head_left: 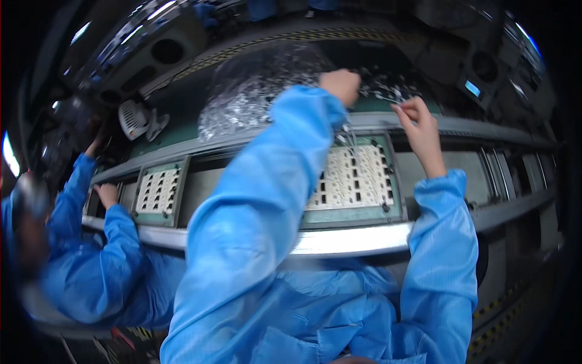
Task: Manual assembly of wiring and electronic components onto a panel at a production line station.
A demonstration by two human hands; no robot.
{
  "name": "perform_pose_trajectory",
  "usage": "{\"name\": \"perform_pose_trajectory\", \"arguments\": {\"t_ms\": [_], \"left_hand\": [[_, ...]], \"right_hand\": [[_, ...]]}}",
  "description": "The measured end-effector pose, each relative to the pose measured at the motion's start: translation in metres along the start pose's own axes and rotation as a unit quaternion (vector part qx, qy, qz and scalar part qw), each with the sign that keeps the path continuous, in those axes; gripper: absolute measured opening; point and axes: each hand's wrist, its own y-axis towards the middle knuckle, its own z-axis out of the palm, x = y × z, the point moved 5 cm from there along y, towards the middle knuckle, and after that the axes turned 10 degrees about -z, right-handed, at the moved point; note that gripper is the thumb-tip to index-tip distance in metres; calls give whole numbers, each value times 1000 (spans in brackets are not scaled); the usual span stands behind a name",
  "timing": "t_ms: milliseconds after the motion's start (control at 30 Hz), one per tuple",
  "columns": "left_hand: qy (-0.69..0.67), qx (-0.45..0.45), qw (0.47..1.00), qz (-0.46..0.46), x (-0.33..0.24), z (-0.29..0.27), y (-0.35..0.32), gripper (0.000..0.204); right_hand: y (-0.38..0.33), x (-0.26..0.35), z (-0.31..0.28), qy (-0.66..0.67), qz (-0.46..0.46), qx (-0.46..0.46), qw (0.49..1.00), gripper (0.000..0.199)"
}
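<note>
My left hand point(341, 87) is raised over the far rail, beside a heap of small dark and silvery parts point(388, 91). Its fingers are curled in, and whatever they grip is hidden and blurred. Thin whitish strands point(349, 137) show just below it, over the tray. My right hand point(419, 124) is to the right of that heap, thumb and forefinger pinched together; anything between them is too small to name. Below both hands a green-framed tray point(397, 209) rests between the rails, bearing a cream panel point(365, 173) with rows of black rectangular pieces.
A clear plastic bag point(242, 100) of shiny parts lies beyond the far rail point(376, 119). A white fan point(133, 120) stands further left. A second tray point(176, 209) sits near a co-worker's hand point(107, 195). The metal near rail point(351, 238) runs in front of me.
</note>
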Motion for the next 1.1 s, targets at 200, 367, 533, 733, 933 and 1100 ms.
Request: {"name": "perform_pose_trajectory", "arguments": {"t_ms": [200,367,533,733,933,1100], "left_hand": [[71,6,997,6,-22,51,28,21],[15,-56,998,-22,-9,57,34,20],[-173,-101,970,-134,5,32,38,16],[-424,-183,868,-181,55,-10,32,15],[-637,-27,754,-156,87,-33,-31,24],[-795,49,591,-129,109,-48,-150,31]], "right_hand": [[2,6,-16,30,5,-28,999,16],[3,-2,-11,37,-5,2,999,10],[-6,-15,-10,30,-4,13,999,11],[-2,-44,-18,57,-2,-20,998,15],[-14,-54,-19,-35,19,-36,999,25],[-14,-32,-13,123,42,-1,992,15]]}}
